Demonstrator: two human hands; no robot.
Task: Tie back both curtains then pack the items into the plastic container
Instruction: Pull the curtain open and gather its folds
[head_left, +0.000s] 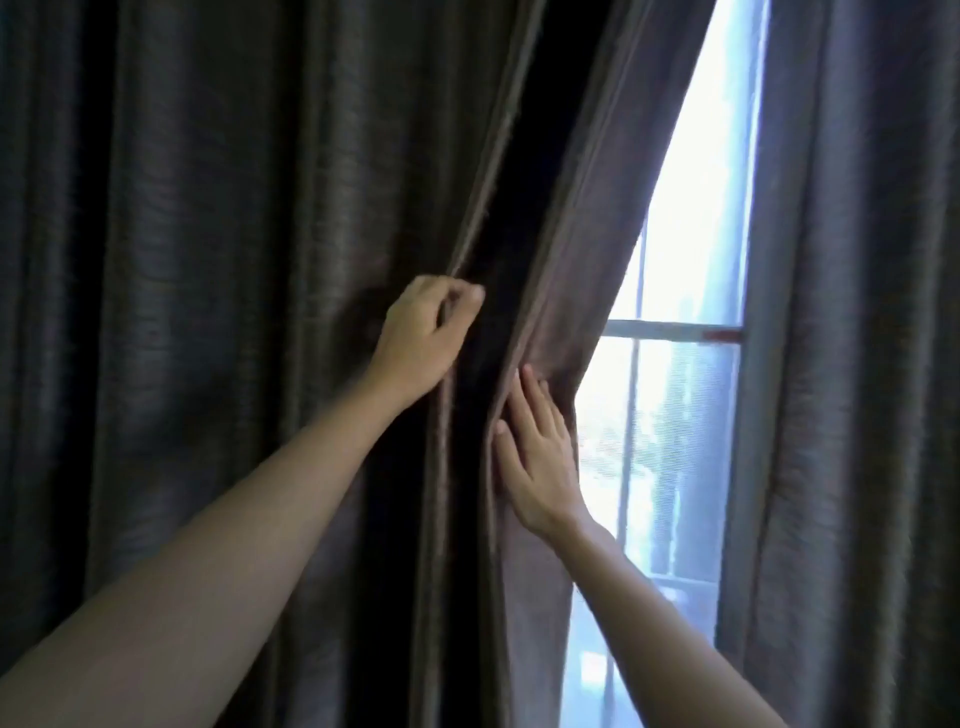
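Note:
A dark grey-brown left curtain (208, 260) fills most of the head view, with deep vertical folds. My left hand (423, 332) is shut on a fold of its edge at mid height. My right hand (537, 452) lies with fingers spread flat against the curtain's inner edge, pushing the fabric to the left. The right curtain (857, 364) hangs straight at the right side, untouched. No tie-back, plastic container or loose items are in view.
Between the two curtains a bright window (680, 260) shows, with a horizontal bar (670, 330) and thin vertical bars behind the glass. Daylight comes through the gap.

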